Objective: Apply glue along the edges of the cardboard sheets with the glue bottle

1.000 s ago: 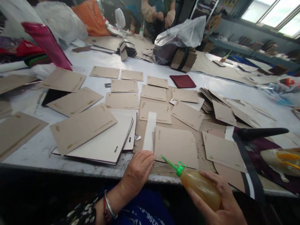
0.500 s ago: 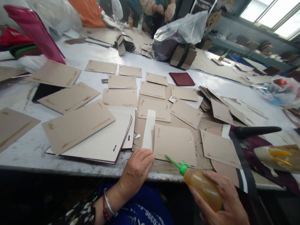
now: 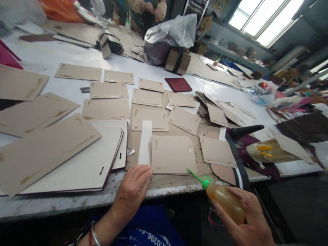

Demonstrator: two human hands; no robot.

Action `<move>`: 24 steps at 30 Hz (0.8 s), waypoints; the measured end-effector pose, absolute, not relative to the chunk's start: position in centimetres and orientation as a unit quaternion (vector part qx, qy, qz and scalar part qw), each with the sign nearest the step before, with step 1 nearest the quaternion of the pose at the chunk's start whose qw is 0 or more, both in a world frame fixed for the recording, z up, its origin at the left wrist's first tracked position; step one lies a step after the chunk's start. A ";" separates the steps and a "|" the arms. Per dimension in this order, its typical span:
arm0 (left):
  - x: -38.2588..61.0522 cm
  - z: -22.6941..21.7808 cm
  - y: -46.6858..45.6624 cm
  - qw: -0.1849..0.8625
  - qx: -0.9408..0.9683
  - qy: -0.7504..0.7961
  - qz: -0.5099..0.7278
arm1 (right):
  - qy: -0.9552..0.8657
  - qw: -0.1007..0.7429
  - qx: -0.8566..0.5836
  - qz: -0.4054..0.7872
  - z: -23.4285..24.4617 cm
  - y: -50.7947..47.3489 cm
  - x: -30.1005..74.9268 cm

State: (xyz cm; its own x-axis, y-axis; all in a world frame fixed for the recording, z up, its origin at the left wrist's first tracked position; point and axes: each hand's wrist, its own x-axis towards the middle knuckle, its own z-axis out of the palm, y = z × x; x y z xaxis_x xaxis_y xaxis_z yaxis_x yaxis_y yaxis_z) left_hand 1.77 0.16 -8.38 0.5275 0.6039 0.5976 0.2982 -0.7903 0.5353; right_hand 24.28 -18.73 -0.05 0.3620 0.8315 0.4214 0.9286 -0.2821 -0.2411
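Note:
My right hand (image 3: pixel 247 218) is closed round a glue bottle (image 3: pixel 225 201) of amber glue with a green nozzle. The nozzle tip sits at the near right corner of a tan card (image 3: pixel 173 153) at the table's front edge. My left hand (image 3: pixel 133 189) rests at the near end of a white strip (image 3: pixel 145 142) beside that card, fingers curled and pressed on the strip's end.
Many tan cards with glue lines are spread over the white table (image 3: pixel 51 58). A dark red piece (image 3: pixel 178 84) lies further back. A black-handled tool (image 3: pixel 243 131) and another glue bottle (image 3: pixel 266 151) lie right. Another person's hands (image 3: pixel 152 7) work behind a plastic bag (image 3: pixel 169 37).
The view has swung to the right, so everything sits further left in the picture. The glue nozzle has come down to the card's near right corner. My left hand stays on the strip.

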 end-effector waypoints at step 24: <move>1.7 -8.4 0.3 0.176 0.858 0.263 0.405 | -0.425 0.415 -0.802 0.061 -1.4 -14.1 16.8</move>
State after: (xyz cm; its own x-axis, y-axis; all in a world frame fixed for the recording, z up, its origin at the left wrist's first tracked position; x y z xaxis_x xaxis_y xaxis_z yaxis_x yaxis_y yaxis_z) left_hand 1.68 0.27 -8.45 0.5341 0.5938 0.6018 0.3093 -0.7997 0.5146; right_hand 16.83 -14.11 -1.39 0.6319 0.7318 0.2553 0.6313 -0.2949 -0.7173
